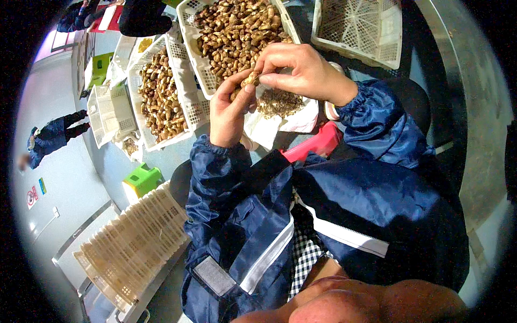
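Both my hands meet above a pile of dark trimmings [280,102] lying on a white sheet [302,123]. Between the thumb and fingers of my left hand [229,110] is a small tan-brown mushroom [251,79]. My right hand [304,70] pinches the same piece from the other side; whether a small tool is between its fingertips is hidden. Just beyond my hands, a white plastic basket [189,48] holds a heap of brown mushrooms [237,32].
Left of it stands another mushroom-filled basket [188,89]. An empty white basket [361,32] is at the far right. A pink stool [318,142] lies close to my lap. Stacked baskets [134,242] and a green stool [142,180] are left; a person [54,134] stands farther off.
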Motion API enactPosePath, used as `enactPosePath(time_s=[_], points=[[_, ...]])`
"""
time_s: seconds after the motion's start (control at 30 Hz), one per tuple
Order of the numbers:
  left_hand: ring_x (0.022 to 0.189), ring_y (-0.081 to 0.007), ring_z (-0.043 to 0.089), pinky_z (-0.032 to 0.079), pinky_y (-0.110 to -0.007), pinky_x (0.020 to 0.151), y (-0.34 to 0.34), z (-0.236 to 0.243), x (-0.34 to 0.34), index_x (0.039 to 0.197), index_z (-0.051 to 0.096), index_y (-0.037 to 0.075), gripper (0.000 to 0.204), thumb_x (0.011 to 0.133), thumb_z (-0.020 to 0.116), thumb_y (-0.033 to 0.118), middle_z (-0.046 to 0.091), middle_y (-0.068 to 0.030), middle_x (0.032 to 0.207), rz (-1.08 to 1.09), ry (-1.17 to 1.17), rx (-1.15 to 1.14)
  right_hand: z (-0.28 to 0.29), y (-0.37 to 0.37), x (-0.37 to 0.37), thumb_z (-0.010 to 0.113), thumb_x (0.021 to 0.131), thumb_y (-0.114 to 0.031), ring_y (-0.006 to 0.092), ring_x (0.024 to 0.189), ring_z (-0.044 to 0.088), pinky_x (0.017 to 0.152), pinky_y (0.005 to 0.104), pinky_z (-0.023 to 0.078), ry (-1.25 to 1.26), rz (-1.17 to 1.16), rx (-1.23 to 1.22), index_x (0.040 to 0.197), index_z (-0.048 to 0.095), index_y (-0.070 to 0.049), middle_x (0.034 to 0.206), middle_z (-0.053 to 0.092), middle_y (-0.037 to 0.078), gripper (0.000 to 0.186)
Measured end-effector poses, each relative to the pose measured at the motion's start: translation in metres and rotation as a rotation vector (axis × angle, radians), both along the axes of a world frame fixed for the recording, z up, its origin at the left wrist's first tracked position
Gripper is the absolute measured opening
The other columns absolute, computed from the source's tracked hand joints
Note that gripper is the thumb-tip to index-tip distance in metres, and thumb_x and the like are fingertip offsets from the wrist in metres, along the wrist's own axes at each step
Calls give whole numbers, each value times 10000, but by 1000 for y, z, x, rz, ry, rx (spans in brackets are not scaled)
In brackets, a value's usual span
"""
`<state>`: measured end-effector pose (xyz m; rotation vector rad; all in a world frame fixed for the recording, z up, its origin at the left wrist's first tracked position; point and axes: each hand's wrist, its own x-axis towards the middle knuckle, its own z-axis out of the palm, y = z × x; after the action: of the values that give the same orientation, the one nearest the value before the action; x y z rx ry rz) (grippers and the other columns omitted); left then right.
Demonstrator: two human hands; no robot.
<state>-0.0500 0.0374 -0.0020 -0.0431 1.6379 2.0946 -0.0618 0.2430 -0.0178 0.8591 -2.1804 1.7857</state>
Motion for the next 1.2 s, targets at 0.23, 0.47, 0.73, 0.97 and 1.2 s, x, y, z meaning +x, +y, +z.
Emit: enactPosePath(time_s=[0.23, 0.47, 0.73, 0.97, 1.2], points=[[674, -51, 509, 403, -186, 596, -5, -6, -4, 1184, 574, -22, 334, 884, 652, 104, 592, 4, 836, -16, 116, -159, -5, -5, -3, 669, 848, -133, 129, 763, 591, 678, 274, 465, -13, -8, 0, 804, 621, 8, 812, 627, 75, 155], [712, -40, 529, 427, -179, 633, -9, -6, -5, 1151, 586, -13, 314, 853, 670, 43, 612, 14, 832, -51, 194, -355, -8, -2, -4, 665, 858, -147, 109, 771, 583, 694, 262, 464, -272, 88, -33, 819, 631, 6, 820, 640, 51, 161], [785, -74, 577, 483, -221, 715, -4, -6, -4, 1037, 565, -3, 259, 816, 698, 22, 629, -24, 896, -26, 480, -533, -20, -3, -3, 678, 845, -143, 79, 829, 574, 739, 237, 466, -545, 124, -113, 859, 654, 5, 884, 653, 28, 151], [760, -82, 570, 476, -225, 693, -7, -1, -2, 1056, 562, 4, 264, 826, 690, 30, 612, -14, 878, -84, 556, -579, -11, 2, -2, 645, 877, -147, 93, 792, 582, 730, 233, 465, -906, 236, -399, 823, 626, -5, 839, 631, 40, 153], [651, -34, 462, 369, -182, 567, -6, -1, -3, 1082, 567, 0, 215, 905, 627, 107, 577, 25, 809, -91, 217, -301, -13, -3, -2, 654, 875, -142, 82, 783, 565, 717, 228, 458, -284, 48, -6, 827, 625, -5, 849, 632, 29, 148]])
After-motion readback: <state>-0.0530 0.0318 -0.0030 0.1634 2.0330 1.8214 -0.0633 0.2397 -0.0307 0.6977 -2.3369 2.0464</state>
